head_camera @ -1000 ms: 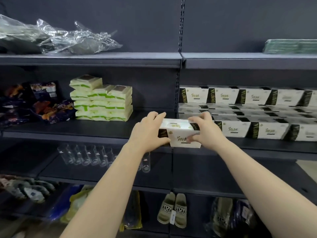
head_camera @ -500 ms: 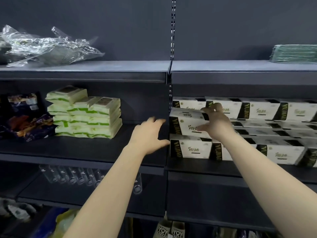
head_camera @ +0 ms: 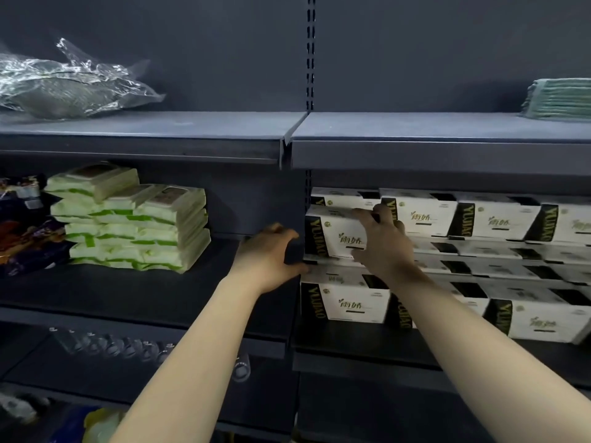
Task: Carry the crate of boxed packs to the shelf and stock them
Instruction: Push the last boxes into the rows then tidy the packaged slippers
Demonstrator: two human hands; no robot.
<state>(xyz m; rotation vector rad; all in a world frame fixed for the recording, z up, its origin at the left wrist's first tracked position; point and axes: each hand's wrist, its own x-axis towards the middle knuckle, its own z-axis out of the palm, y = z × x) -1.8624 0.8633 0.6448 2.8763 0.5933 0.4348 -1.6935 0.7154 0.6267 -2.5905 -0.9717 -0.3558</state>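
A white boxed pack point(head_camera: 335, 233) with a black end panel sits on top of another pack point(head_camera: 347, 303) at the left end of the middle shelf point(head_camera: 358, 345). My right hand point(head_camera: 382, 241) lies over its front and top, fingers curled on it. My left hand point(head_camera: 270, 255) is open beside the box's left end, thumb near its lower corner. More white packs point(head_camera: 499, 219) fill the shelf to the right in stacked rows. The crate is out of view.
Green and white soft packs point(head_camera: 134, 219) are stacked on the left bay, with dark snack bags point(head_camera: 22, 231) further left. Crumpled clear plastic point(head_camera: 70, 84) and a green folded stack point(head_camera: 559, 99) lie on the top shelf. Clear glasses point(head_camera: 112, 345) stand below.
The box went from both hands in front of the shelf onto the left stack. My left hand let go and now hovers beside it. The view moved closer and up.
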